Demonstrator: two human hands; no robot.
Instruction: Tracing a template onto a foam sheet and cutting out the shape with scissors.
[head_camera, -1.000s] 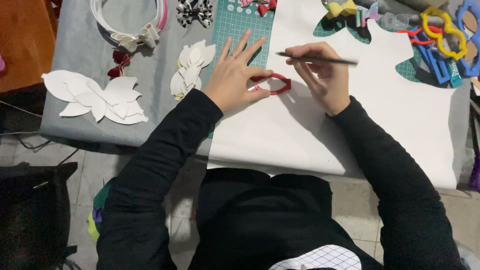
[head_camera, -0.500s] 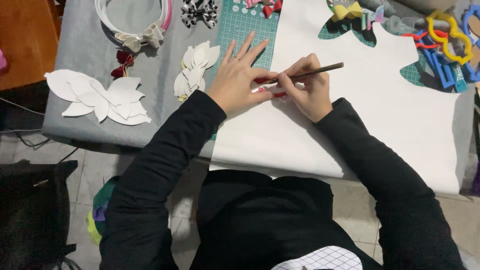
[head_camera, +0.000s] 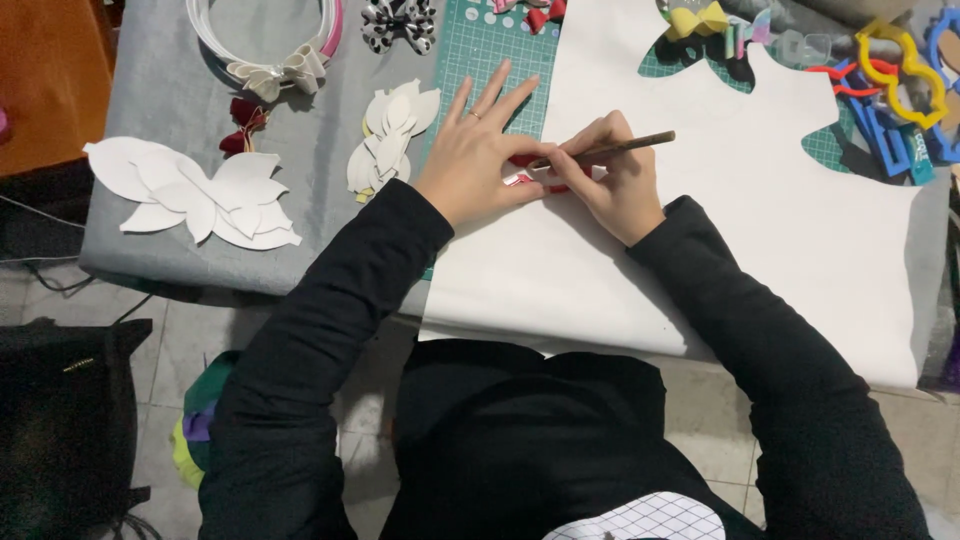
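While pinned flat under spread left hand: red template on white sheet, near table's far edge.
Light, thin, prone to slipping; best pressed from above; right hand pinching pencil.

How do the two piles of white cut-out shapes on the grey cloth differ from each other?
The left pile has larger pieces; the pile near the left hand has smaller ones. The left pile is spread wide and lies across the cloth; the smaller pile is stacked tighter and stands lengthwise, away from the person. The left pile lies far from the left hand; the smaller pile lies just beside it. Both are white, petal-like shapes, overlapped on the grey cloth.
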